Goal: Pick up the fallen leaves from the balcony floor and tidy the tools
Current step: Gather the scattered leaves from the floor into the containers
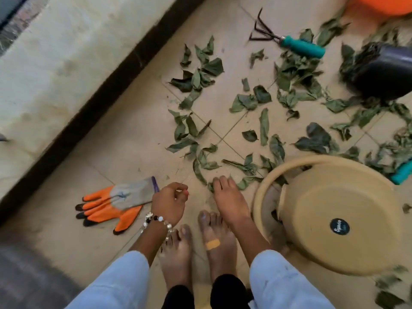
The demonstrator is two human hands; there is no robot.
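- Your right hand (229, 197): fingers curl onto a leaf (211, 186) at the nearest edge of the leaves (245, 103), prob. first pick.
- Left hand (170, 202): fingertips pinched together, can't tell if holding anything.
- Basin (330, 215) sits beside you, handy for drops; rake (287, 40) far side.

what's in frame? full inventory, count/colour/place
fallen leaves: many, green, strewn over the floor tiles from centre to right
hand rake: one, dark prongs with teal handle, top centre-right
second tool handle: one, teal, right edge behind the basin, rest out of frame
basin: one, beige, lower right, black round label showing
dark pot: one, black, upper right among leaves
orange container: one, top right corner, mostly cut off
work gloves: a stack, orange and grey with black tips, lower left
balcony wall: one, cream with dark base strip, left
left hand: loosely curled, holding nothing, beaded bracelet on wrist
right hand: fingertips on a leaf
feet: two, bare, plaster on one
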